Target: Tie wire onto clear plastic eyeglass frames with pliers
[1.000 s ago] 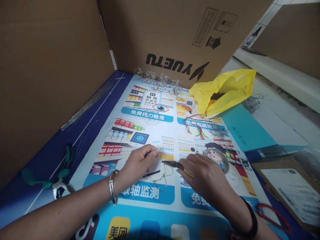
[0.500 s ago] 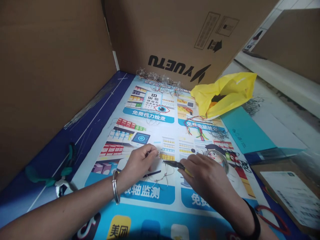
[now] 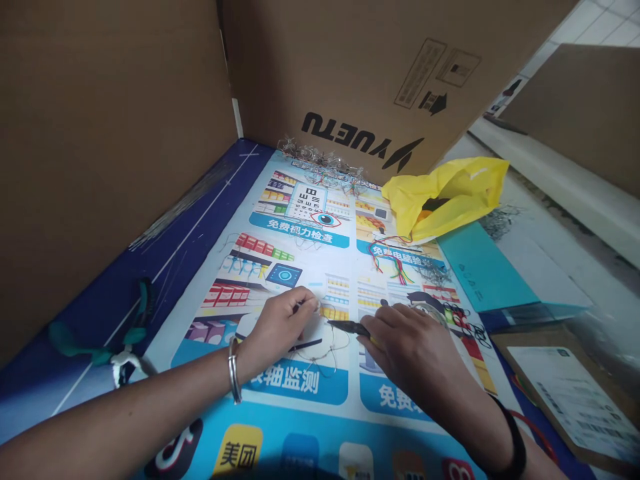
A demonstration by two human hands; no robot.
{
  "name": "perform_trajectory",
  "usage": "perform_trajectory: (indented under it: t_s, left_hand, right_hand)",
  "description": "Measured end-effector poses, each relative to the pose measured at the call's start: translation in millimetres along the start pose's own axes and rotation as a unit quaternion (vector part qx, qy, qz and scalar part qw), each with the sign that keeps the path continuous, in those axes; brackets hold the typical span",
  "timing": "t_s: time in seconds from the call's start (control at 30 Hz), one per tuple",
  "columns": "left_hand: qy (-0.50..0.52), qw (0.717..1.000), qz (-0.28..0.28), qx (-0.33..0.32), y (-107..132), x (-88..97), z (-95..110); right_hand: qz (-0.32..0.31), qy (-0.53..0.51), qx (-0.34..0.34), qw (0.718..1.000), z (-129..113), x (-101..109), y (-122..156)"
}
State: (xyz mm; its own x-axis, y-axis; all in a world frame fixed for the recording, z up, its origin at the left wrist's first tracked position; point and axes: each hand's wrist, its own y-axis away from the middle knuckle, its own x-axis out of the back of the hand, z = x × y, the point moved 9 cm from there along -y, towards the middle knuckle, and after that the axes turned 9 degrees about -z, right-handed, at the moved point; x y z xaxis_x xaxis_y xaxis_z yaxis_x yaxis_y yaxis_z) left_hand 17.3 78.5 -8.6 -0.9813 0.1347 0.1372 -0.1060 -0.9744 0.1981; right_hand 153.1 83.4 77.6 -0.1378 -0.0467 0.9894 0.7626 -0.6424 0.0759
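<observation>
My left hand point(image 3: 289, 319), with a silver bangle at the wrist, is pinched closed on a thin wire point(image 3: 334, 348). Its loose, curling length trails below the fingertips over the printed sheet; what else sits in the pinch is too small to make out. My right hand point(image 3: 407, 350) is wrapped round needle-nose pliers point(image 3: 350, 327) with a dark tip and a bit of yellow handle showing. The tip points left, just short of my left fingertips and close to the wire. Whether the jaws grip the wire I cannot tell.
Green-handled pliers point(image 3: 127, 353) lie at left, near straight wires point(image 3: 175, 210). Tangled wire pieces point(image 3: 325, 163) line the cardboard wall point(image 3: 320, 67). At right are a yellow bag point(image 3: 450, 197), coloured cords point(image 3: 400, 270), dark loops point(image 3: 470, 327), a turquoise folder point(image 3: 485, 267) and a labelled package point(image 3: 570, 393).
The camera view has shifted slightly. Both hands keep nearly the same place and hold, with the plier tip still beside the left fingertips.
</observation>
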Motion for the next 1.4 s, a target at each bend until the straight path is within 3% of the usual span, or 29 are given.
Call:
perform_trajectory:
  t_s: [0.67,0.93,1.4]
  left_hand:
    - [0.072,0.996,-0.043,0.004,-2.2,-4.8,-1.3]
    - [0.120,0.991,-0.032,0.044,-5.1,-5.9,-10.8]
    - [0.124,0.991,-0.042,0.020,-8.5,-6.4,-12.9]
  right_hand:
    - [-0.003,-0.009,-0.006,1.000,3.4,-3.4,-1.1]
    - [-0.015,-0.075,-0.025,0.997,12.2,-20.4,0.1]
    - [-0.012,-0.175,-0.029,0.984,21.9,-31.0,-0.3]
